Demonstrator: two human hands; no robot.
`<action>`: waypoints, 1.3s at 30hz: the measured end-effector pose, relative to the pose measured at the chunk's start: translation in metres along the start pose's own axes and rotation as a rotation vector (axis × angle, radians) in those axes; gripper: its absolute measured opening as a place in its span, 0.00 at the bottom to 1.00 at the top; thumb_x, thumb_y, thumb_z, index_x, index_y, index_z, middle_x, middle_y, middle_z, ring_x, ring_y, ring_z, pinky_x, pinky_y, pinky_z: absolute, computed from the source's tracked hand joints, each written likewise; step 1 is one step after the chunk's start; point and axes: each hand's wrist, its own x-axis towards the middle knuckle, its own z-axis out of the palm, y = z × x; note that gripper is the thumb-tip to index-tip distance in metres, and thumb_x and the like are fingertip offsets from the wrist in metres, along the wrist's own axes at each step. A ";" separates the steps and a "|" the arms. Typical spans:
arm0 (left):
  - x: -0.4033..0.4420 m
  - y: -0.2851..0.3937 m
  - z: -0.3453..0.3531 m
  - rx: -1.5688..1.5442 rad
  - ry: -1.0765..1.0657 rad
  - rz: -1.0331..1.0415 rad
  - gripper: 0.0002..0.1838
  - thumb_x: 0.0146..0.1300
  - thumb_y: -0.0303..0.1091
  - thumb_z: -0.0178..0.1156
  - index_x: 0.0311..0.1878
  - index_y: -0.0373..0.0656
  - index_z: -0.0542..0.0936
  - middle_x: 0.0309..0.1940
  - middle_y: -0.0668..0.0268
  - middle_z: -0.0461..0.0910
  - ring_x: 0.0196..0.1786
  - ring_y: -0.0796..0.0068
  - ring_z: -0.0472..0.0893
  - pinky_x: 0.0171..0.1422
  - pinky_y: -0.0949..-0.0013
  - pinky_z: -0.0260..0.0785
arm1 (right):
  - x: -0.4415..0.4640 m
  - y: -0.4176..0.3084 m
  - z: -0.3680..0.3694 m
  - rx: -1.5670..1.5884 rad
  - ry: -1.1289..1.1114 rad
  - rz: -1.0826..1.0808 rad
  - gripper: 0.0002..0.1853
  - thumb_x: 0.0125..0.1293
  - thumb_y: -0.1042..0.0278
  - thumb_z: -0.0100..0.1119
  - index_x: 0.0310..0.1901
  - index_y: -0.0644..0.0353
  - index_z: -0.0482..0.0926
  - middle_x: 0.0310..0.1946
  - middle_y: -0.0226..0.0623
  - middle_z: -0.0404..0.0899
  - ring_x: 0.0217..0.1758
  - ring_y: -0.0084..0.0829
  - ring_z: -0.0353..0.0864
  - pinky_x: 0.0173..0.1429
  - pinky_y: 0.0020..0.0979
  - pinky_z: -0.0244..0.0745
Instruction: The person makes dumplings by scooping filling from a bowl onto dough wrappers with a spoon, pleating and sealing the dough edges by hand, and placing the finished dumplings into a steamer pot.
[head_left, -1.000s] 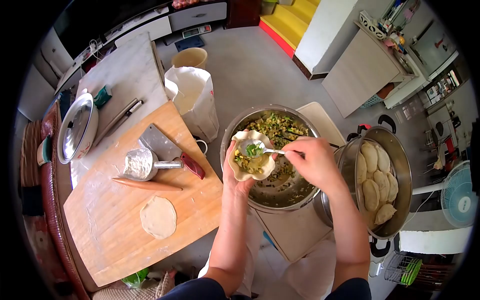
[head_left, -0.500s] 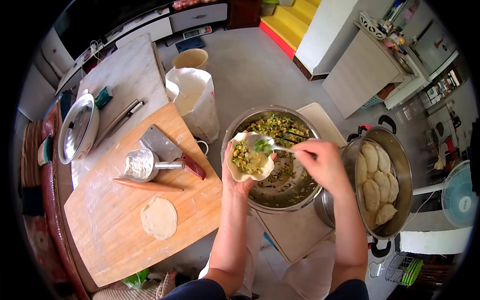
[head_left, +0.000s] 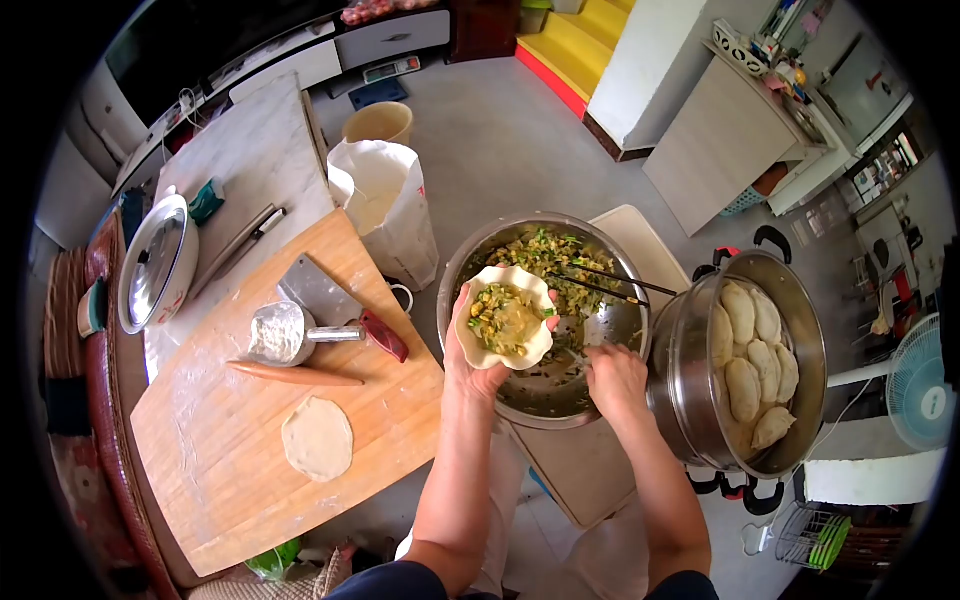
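Note:
My left hand (head_left: pixel 474 366) cups a ruffled dough wrapper (head_left: pixel 537 345) with chopped green and yellow filling (head_left: pixel 502 318) inside, above the left part of a steel bowl (head_left: pixel 548 219). Inside the bowl is more filling (head_left: pixel 540 250), and a pair of dark chopsticks (head_left: pixel 610 281) lies across its right side. Low over the bowl's right side, my right hand (head_left: pixel 615 380) is closed around the spoon's handle; the spoon's head is down in the bowl and hard to make out. A steel steamer pot (head_left: pixel 700 370) with several filled dumplings (head_left: pixel 742 388) stands to the right.
On the wooden board (head_left: pixel 230 480) at left are a flat dough round (head_left: pixel 317 440), a rolling pin (head_left: pixel 295 374), a cleaver (head_left: pixel 318 287) and a flour scoop (head_left: pixel 280 333). A white sack (head_left: pixel 400 210) stands behind the board. A fan (head_left: pixel 915 385) is at far right.
My right hand has moved down from the wrapper into the bowl with the spoon. The filling in the wrapper is now uncovered, and the chopsticks show more fully.

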 end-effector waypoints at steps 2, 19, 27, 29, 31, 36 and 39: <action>-0.001 -0.006 0.005 -0.037 0.013 -0.045 0.25 0.79 0.52 0.42 0.64 0.45 0.75 0.63 0.45 0.75 0.64 0.28 0.73 0.64 0.25 0.69 | 0.006 -0.016 -0.022 0.156 0.293 -0.173 0.10 0.54 0.79 0.66 0.39 0.61 0.84 0.43 0.42 0.84 0.45 0.44 0.85 0.45 0.43 0.80; 0.004 -0.027 -0.002 -0.151 -0.026 -0.257 0.29 0.76 0.55 0.47 0.69 0.44 0.72 0.66 0.35 0.69 0.67 0.24 0.68 0.55 0.23 0.74 | 0.005 -0.024 -0.026 0.681 0.555 -0.152 0.14 0.61 0.90 0.55 0.44 0.66 0.84 0.41 0.41 0.76 0.41 0.35 0.80 0.42 0.30 0.76; -0.001 -0.027 0.009 -0.016 -0.019 -0.197 0.28 0.79 0.56 0.41 0.68 0.46 0.73 0.64 0.45 0.75 0.64 0.31 0.74 0.57 0.25 0.73 | 0.010 -0.023 -0.036 0.479 0.556 -0.236 0.14 0.57 0.91 0.55 0.42 0.68 0.85 0.43 0.42 0.75 0.42 0.37 0.79 0.43 0.32 0.78; -0.002 -0.027 0.009 -0.067 0.020 -0.195 0.28 0.77 0.55 0.45 0.69 0.46 0.72 0.65 0.45 0.74 0.64 0.30 0.73 0.55 0.22 0.73 | 0.015 -0.027 -0.036 0.471 0.579 -0.266 0.17 0.52 0.92 0.57 0.42 0.65 0.85 0.41 0.39 0.76 0.39 0.36 0.78 0.37 0.31 0.75; -0.003 -0.027 0.007 -0.079 0.030 -0.185 0.27 0.77 0.54 0.46 0.69 0.46 0.72 0.65 0.46 0.74 0.64 0.31 0.74 0.53 0.21 0.74 | 0.020 -0.028 -0.034 0.474 0.601 -0.285 0.19 0.50 0.93 0.58 0.42 0.64 0.85 0.40 0.37 0.77 0.38 0.35 0.78 0.35 0.31 0.74; -0.002 -0.028 0.005 -0.043 0.020 -0.175 0.27 0.78 0.53 0.46 0.69 0.46 0.72 0.63 0.48 0.76 0.61 0.37 0.78 0.52 0.21 0.74 | 0.024 -0.029 -0.037 0.421 0.587 -0.298 0.19 0.50 0.93 0.58 0.42 0.64 0.85 0.41 0.36 0.77 0.39 0.35 0.80 0.34 0.30 0.76; -0.003 -0.028 0.004 -0.083 0.031 -0.187 0.27 0.78 0.53 0.45 0.69 0.46 0.72 0.64 0.48 0.76 0.62 0.36 0.77 0.53 0.20 0.73 | 0.023 -0.028 -0.041 0.501 0.560 -0.318 0.20 0.51 0.93 0.57 0.43 0.63 0.86 0.42 0.37 0.77 0.40 0.35 0.79 0.36 0.30 0.75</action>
